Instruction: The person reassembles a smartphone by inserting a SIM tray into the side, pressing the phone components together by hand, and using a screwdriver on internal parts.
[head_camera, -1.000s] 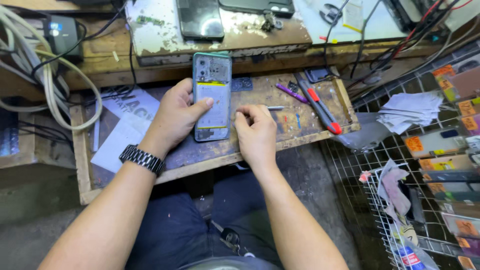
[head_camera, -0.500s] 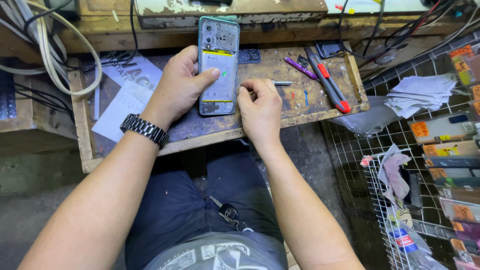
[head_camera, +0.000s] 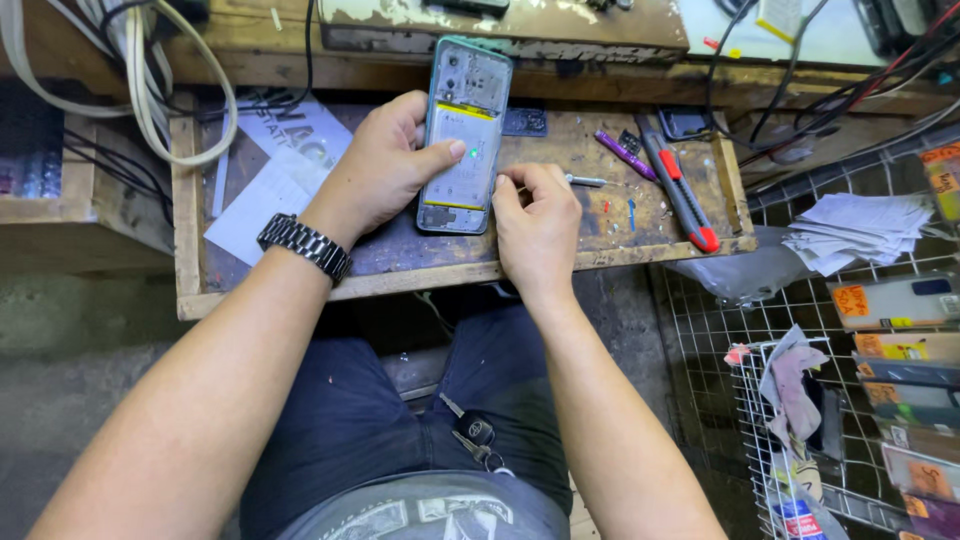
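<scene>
Wire basket (head_camera: 770, 440), near right: rag (head_camera: 790, 385), packets. Left hand (head_camera: 385, 170): fingers curled, gripping opened phone (head_camera: 462, 140). Right hand (head_camera: 535, 215): closed, pinching screwdriver (head_camera: 585, 181) beside phone.

A small phone-repair workshop is shown. A worn, scratched wooden surface (head_camera: 300, 285) with raised edges is seen, stained and scattered with small bits. A phone with its back removed (head_camera: 462, 140) is laid open on it, its inner parts exposed. Hand tools are laid beside it: a red and black utility knife (head_camera: 680, 185), a purple tool (head_camera: 625, 155) and a small metal bit (head_camera: 587, 181). Cables (head_camera: 150, 90) are looped at the upper left. A wire rack (head_camera: 880, 400) of packaged phone cases is stood at the right, with stacked papers (head_camera: 860, 230) above it.
</scene>
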